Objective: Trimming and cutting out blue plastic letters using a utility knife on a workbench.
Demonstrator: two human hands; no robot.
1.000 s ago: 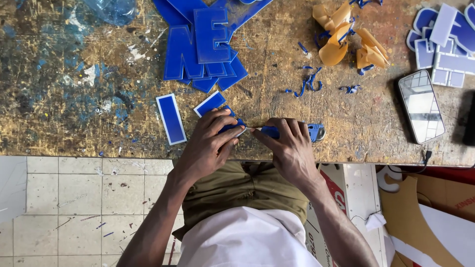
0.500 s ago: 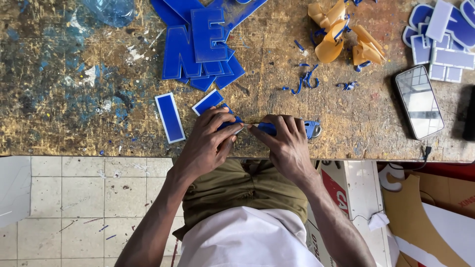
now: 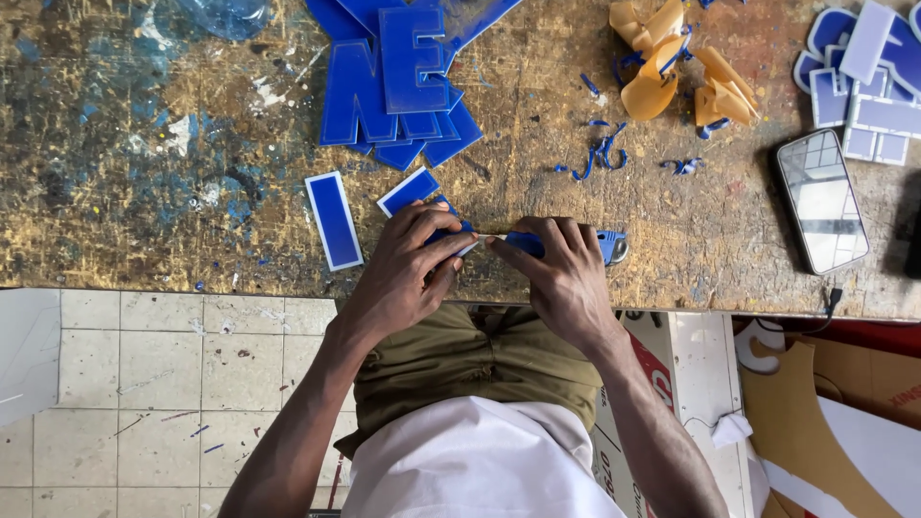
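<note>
My left hand (image 3: 408, 269) grips a small blue plastic piece (image 3: 447, 223) at the near edge of the paint-stained wooden workbench (image 3: 173, 173). Against that piece my right hand (image 3: 556, 273) holds a blue utility knife (image 3: 606, 246), its blade tip meeting the piece between my two thumbs. A blue rectangular bar (image 3: 334, 220) and a second blue rectangular piece (image 3: 407, 190) lie flat just left of my hands. Most of the held piece is hidden under my fingers.
A stack of blue cut-out letters (image 3: 393, 82) lies at the back centre. Curled orange peeled film (image 3: 672, 72) and blue shavings (image 3: 600, 153) sit to the right, then a phone (image 3: 821, 200) and more blue pieces (image 3: 868, 77). Tiled floor (image 3: 144, 384) below left; cardboard (image 3: 844, 422) below right.
Both hands stay together at the bench edge; the fingers have shifted only slightly around the piece and the knife.
</note>
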